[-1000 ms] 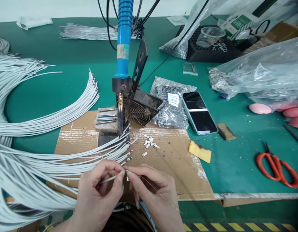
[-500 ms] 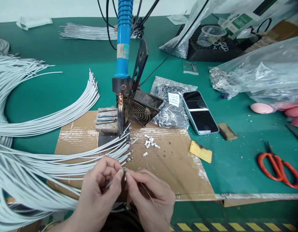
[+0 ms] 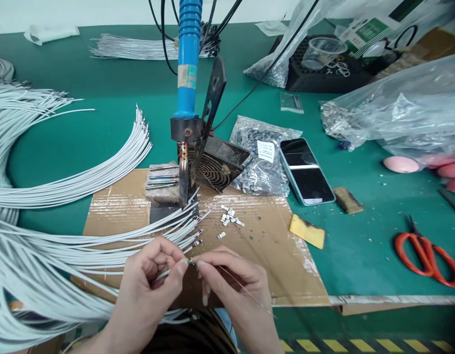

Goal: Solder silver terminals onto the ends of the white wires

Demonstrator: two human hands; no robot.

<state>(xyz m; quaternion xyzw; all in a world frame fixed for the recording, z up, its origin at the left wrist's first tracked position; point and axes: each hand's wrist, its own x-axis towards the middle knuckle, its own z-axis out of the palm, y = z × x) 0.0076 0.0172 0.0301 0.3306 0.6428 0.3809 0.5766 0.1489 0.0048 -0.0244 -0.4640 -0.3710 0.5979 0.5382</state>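
Observation:
My left hand is closed, pinching a white cable near its end between thumb and forefinger. Coloured strands show at the tip, in the small gap between my hands. Thumb and forefinger of my right hand meet right beside that tip, and a thin strand of solder wire trails from this hand to the lower right. Whether the right fingertips also touch the strands is hidden. Beyond the hands, a blue-handled soldering iron points down in its stand. Several small white connectors lie on the cardboard.
White cable bundles fill the left side. To the right are a phone, a yellow sponge and red-handled scissors. Plastic bags sit at the back right; a bag of dark parts lies behind the cardboard.
My right hand has turned and shifted slightly right and down, its other fingers now lower. The cable tip shows coloured strands, and the small piece between the fingertips is no longer visible.

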